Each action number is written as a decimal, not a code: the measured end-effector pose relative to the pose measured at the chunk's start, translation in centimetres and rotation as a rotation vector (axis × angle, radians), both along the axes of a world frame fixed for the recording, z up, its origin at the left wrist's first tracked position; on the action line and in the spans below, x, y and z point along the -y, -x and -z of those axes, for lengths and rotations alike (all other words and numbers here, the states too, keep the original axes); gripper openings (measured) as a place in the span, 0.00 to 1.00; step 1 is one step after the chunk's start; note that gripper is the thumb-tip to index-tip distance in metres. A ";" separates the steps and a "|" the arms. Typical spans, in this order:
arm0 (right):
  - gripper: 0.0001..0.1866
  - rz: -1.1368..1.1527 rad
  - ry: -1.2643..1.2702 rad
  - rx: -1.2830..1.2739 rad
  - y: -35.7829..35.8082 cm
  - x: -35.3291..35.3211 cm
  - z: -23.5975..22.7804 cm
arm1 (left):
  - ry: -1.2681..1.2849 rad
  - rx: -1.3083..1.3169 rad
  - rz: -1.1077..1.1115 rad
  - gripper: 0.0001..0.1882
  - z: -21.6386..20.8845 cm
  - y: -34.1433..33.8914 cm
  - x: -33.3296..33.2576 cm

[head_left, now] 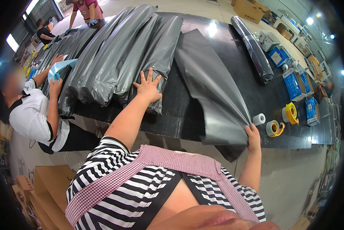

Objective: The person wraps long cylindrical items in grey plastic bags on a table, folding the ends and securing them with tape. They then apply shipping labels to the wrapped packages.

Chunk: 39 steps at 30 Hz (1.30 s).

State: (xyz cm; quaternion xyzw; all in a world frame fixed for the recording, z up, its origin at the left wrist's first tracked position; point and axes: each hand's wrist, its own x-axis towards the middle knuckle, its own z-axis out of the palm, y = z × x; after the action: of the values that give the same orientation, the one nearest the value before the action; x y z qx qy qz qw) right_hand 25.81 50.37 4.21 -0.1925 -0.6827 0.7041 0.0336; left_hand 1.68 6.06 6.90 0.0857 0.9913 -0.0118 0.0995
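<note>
My left hand [149, 89] lies with fingers spread on the near end of a long bundle wrapped in grey plastic [162, 57]. More wrapped bundles [106, 73] lie side by side to its left. My right hand [252, 137] is closed on the near right corner of a flat grey plastic sheet [212, 88], and folds run from the grip. The sheet stretches away across the black table [187, 119], and its near edge hangs past the table's front.
Tape rolls [273, 128] and a white roll [259, 119] sit near my right hand. Farther right are blue boxes [293, 82] and a dark wrapped roll [252, 50]. A person in white [30, 115] works close on my left; another, in pink [88, 9], stands across the table.
</note>
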 end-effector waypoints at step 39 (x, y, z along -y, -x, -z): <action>0.53 0.389 -1.115 0.056 31.7 -40.0 -0.5 | -0.290 0.068 0.809 0.34 8.6 2.6 -27.7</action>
State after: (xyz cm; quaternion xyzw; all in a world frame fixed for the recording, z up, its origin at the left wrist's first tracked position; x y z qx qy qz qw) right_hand -5.92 90.41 4.75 -0.2858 -0.9025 0.2148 0.2402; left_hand -0.93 33.77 -1.71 0.4808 0.8654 0.0926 0.1064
